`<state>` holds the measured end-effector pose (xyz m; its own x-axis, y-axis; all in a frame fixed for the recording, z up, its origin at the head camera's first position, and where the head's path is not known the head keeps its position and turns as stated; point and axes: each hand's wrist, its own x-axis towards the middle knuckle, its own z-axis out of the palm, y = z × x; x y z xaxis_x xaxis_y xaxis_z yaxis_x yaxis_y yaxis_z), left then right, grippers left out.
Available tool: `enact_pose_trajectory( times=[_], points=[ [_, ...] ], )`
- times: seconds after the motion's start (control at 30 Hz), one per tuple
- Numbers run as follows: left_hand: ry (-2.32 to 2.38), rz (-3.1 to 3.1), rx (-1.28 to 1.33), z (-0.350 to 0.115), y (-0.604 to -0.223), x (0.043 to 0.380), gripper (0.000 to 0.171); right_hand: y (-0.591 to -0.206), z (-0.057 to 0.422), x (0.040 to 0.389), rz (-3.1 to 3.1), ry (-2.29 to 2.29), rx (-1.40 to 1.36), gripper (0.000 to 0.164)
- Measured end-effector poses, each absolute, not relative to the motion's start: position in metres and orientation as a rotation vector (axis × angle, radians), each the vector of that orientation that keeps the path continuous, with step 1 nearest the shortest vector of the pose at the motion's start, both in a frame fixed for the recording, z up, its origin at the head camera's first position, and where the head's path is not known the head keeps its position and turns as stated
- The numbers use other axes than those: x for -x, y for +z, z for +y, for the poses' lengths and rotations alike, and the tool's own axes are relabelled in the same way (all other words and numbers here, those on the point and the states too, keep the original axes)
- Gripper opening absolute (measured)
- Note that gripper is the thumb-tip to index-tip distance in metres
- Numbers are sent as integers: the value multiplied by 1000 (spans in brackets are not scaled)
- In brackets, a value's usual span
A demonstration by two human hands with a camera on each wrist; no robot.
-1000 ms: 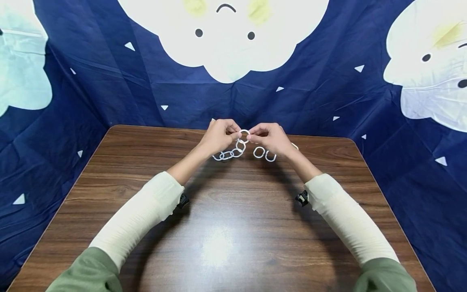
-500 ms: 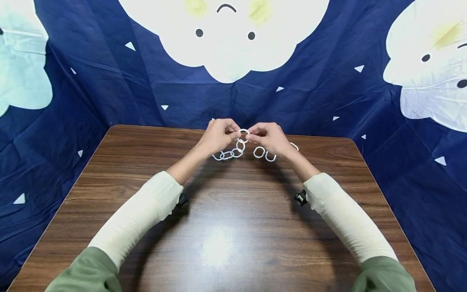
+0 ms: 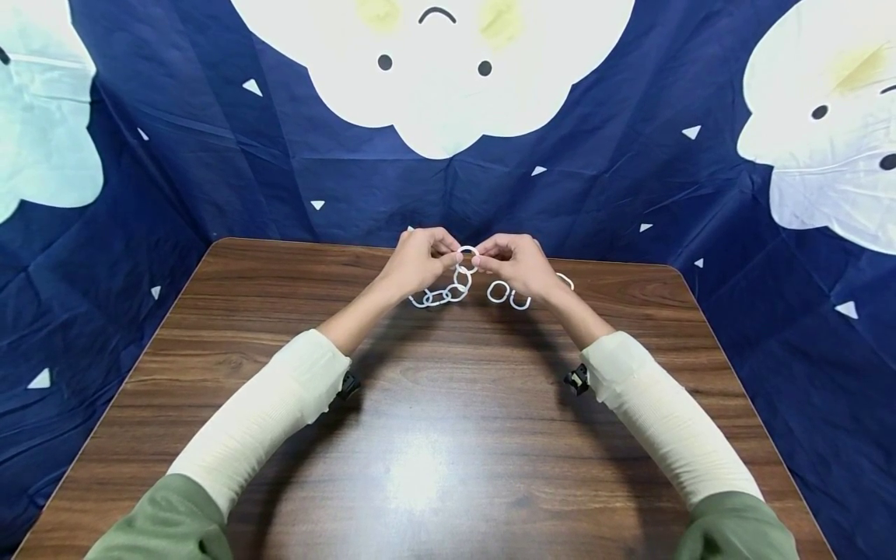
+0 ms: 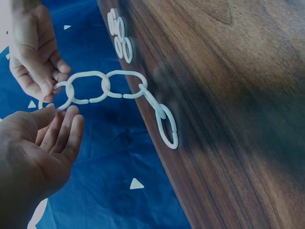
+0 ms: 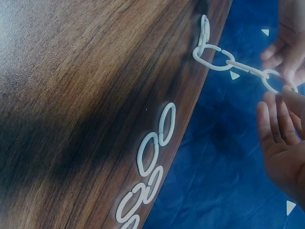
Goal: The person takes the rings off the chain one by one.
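Held up over the far side of the table is a white plastic chain link (image 3: 467,249), the top one of a short chain (image 4: 89,74). My left hand (image 3: 418,260) pinches its left side between thumb and fingers. From the right, the thumb and fingertips of my right hand (image 3: 519,263) pinch the same link. Below the hands the chain slopes down, and its lowest links (image 5: 204,31) lie on the wood near the edge. The links have small gaps in their sides. Fingertips partly cover the held link in both wrist views.
Several loose white links (image 5: 147,153) lie on the brown wooden table (image 3: 462,373) near its far edge, to the right of the chain. Behind the table hangs a dark blue cloth (image 3: 392,183) with white clouds and triangles.
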<state>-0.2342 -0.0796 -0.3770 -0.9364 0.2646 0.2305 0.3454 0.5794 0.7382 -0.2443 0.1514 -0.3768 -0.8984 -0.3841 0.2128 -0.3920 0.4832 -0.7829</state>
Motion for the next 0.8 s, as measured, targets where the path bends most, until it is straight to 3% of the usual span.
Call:
enact_pose_trajectory(
  times=[0.8],
  points=[
    [-1282,-2729,505,-88,-386,228,9,-376,153,244,-2675,1471,-686,16]
  ],
)
